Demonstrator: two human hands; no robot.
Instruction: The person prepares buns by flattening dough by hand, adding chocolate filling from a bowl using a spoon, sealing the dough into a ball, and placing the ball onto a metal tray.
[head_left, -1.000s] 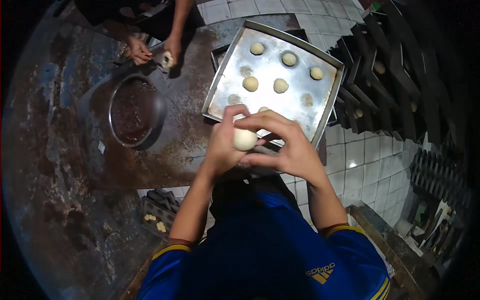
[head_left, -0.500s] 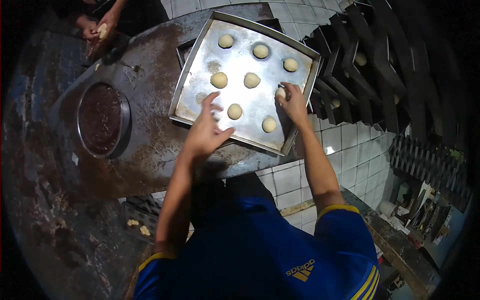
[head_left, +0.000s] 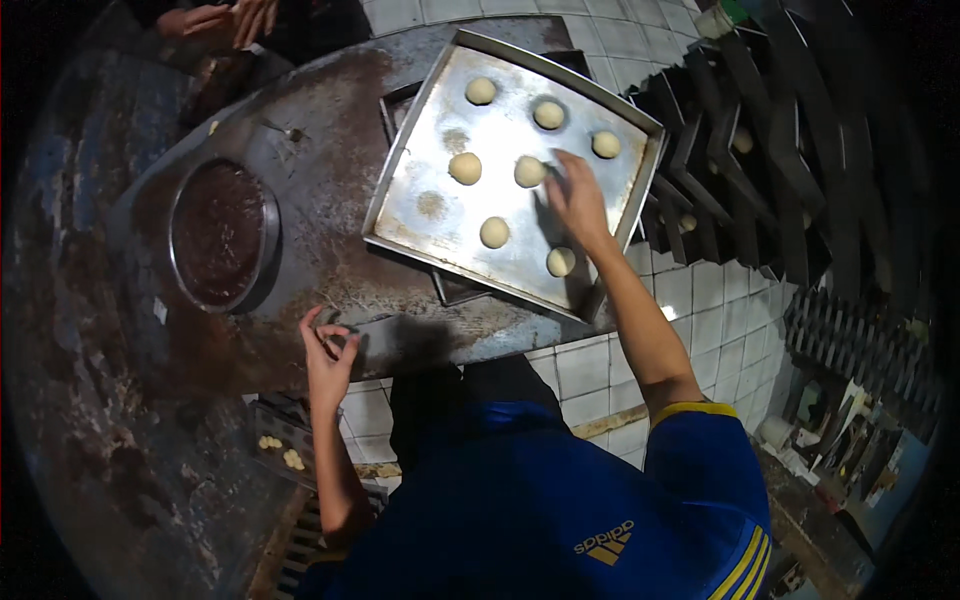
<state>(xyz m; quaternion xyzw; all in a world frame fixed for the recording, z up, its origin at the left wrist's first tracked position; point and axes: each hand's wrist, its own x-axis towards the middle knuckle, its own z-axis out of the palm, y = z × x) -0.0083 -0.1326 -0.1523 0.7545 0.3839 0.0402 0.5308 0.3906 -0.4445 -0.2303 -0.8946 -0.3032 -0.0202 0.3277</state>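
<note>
In the head view, the left hand (head_left: 328, 362), its grip loosely open, is by the near edge of a dark, brown-stained table (head_left: 330, 200). Over a square silver metal tray (head_left: 422, 172), the right hand (head_left: 578, 200) is just beside a round, pale-yellow dough ball (head_left: 530, 171) lying there; whether its grip holds anything cannot be told.

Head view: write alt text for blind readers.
The person's right hand is over a metal tray of pale dough balls, seven visible. Their empty left hand is near a table holding a bowl of brown paste.
</note>
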